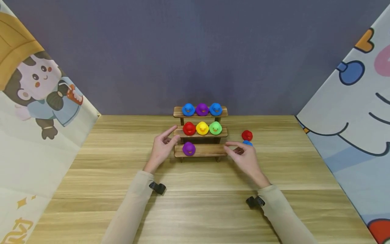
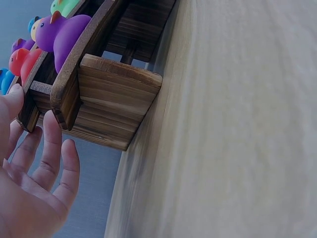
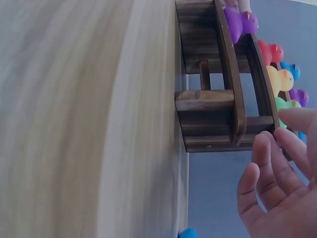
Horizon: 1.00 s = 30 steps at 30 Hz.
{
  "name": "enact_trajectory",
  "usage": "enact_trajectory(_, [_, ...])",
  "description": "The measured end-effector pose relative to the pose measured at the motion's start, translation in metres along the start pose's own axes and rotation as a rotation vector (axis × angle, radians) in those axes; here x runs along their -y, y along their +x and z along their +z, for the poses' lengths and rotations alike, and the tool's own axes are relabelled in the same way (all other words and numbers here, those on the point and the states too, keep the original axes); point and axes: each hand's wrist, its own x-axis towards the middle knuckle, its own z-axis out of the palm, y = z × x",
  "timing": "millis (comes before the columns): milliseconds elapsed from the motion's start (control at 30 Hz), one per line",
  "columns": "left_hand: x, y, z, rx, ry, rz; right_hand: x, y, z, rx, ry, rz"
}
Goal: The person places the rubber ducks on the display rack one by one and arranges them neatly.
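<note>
A three-tier wooden stand [image 1: 210, 150] holds several rubber ducks. Blue ducks [image 1: 188, 109] flank a purple duck [image 1: 202, 109] on top. Red [image 1: 189, 128], yellow and green ducks line the middle tier, and a purple duck [image 1: 189, 148] sits at the left of the lowest. My left hand [image 1: 161, 146] is at the stand's left end, fingers spread, with fingertips against or close to the wood in the left wrist view. At the right end is my right hand [image 1: 243, 158], thumb and fingers extended near the tier edges; exact contact cannot be told. Neither hand holds a duck.
To the right of the stand, a red duck [image 1: 247, 135] and a blue duck [image 1: 247, 143] lie on the wooden table [image 1: 195, 203]; my right hand partly hides the blue one. A grey wall [image 1: 195, 51] rises behind, with printed panels on both sides.
</note>
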Motion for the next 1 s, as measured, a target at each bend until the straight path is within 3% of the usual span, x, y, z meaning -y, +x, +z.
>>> enact_trajectory(800, [0.004, 0.002, 0.0, 0.006, 0.004, 0.006, -0.026, 0.0, -0.027, -0.079, -0.051, -0.001])
enact_trajectory(1000, [0.004, 0.002, 0.001, 0.006, 0.003, 0.004, -0.031, 0.0, -0.039, -0.126, -0.057, 0.039])
